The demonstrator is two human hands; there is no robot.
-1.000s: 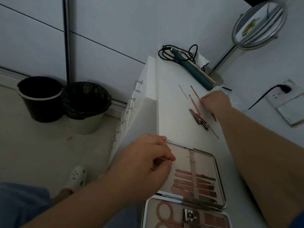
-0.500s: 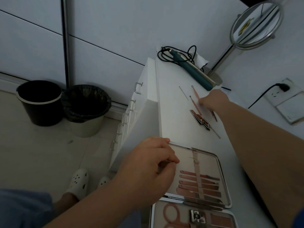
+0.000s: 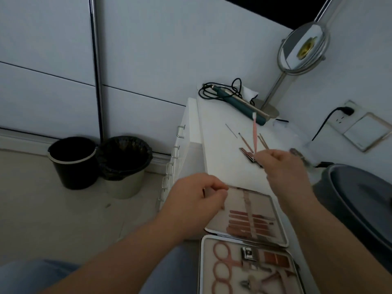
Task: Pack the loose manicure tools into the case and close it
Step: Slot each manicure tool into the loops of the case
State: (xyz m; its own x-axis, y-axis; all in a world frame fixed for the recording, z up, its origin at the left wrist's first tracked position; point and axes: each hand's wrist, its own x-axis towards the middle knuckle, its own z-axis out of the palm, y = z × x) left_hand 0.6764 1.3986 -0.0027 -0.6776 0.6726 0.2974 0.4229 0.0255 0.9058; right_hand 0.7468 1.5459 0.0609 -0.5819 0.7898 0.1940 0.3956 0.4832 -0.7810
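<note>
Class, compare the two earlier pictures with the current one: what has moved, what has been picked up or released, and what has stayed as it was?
The right hand, earlier down among the loose tools on the white countertop, has lifted back toward the open pink-lined manicure case, now pinching a slim pink tool that sticks upward. The left hand still holds the case's far left edge. The remaining thin rose-gold tools lie where they were.
</note>
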